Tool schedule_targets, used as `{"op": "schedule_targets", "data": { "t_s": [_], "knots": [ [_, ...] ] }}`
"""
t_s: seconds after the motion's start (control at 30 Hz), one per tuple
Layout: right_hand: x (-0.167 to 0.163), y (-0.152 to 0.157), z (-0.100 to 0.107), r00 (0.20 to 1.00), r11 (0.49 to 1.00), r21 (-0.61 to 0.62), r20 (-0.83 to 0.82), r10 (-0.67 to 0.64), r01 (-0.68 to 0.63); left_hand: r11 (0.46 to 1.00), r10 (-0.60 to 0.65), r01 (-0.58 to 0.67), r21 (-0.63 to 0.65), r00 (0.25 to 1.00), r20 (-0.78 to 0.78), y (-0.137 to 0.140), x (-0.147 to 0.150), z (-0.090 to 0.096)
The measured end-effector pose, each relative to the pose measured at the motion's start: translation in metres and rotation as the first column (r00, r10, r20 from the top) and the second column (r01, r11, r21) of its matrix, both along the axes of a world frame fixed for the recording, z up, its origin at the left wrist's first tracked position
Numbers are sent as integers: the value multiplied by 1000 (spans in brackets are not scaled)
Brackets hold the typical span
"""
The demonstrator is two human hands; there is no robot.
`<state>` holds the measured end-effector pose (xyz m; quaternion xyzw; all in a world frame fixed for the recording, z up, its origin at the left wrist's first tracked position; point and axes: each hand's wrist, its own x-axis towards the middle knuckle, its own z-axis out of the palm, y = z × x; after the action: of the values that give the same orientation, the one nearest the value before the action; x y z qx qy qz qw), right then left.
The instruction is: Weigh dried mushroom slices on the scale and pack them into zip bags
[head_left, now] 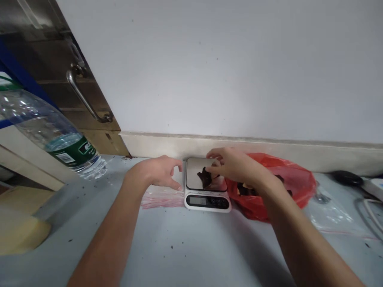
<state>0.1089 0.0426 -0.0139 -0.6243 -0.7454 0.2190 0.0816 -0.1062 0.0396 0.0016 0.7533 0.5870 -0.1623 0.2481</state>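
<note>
A white digital kitchen scale (pixel 191 203) with a metal pan stands against the wall's base. On its pan lies a dark, curled, dried-looking piece (pixel 205 178), much like wood ear mushroom. My right hand (pixel 229 164) reaches over the pan from the right, thumb and index finger apart, the thumb tip close to or touching the piece. To the left of the scale, my left hand (pixel 163 172) is open, thumb and index finger spread, above flat clear zip bags (pixel 163 198). Right of the scale, an open red plastic bag (pixel 299 181) with more dark pieces sits partly behind my right forearm.
A clear water bottle (pixel 56 131) with a green label appears tilted at the left. Behind it is a metal door handle (pixel 86 97). More clear plastic bags (pixel 332 211), a black object (pixel 347 177) and a white cable (pixel 372 213) lie at the right.
</note>
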Motion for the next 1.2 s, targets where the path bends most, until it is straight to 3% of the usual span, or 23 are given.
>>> {"op": "schedule_targets", "data": {
  "t_s": [0.1, 0.17, 0.3, 0.57, 0.7, 0.87, 1.03, 1.1, 1.2],
  "knots": [
    [17, -11, 20, 995, 991, 98, -46, -87, 91, 1000, -11, 11, 28, 1000, -2, -4, 8, 2],
    [34, -16, 27, 988, 982, 125, 35, -149, 144, 998, -48, 47, 37, 999, 10, -7, 14, 2],
    [63, -17, 19, 959, 990, -36, 255, -125, 139, 992, -122, 121, 22, 991, 60, -9, 21, 1],
    [55, -8, -2, 973, 979, -185, 226, -38, 82, 996, -85, 85, 35, 996, 0, -13, 23, 9],
    [60, -4, 0, 972, 993, -90, 228, -50, 72, 998, -51, 51, 42, 999, -1, -13, 18, 12],
    [74, -7, 7, 961, 990, 122, 256, -101, 72, 994, -54, 53, 91, 999, 5, -10, 13, 11],
    [67, -13, 8, 959, 972, -220, 283, -17, 82, 995, -54, 55, 78, 998, -16, -11, 13, 10],
    [63, -12, 7, 965, 971, -219, 258, -34, 93, 997, -47, 49, 62, 998, -29, -10, 11, 7],
    [64, -12, 9, 958, 991, -94, 280, -61, 91, 998, -39, 42, 41, 997, -71, -5, 5, 2]
  ]
}}
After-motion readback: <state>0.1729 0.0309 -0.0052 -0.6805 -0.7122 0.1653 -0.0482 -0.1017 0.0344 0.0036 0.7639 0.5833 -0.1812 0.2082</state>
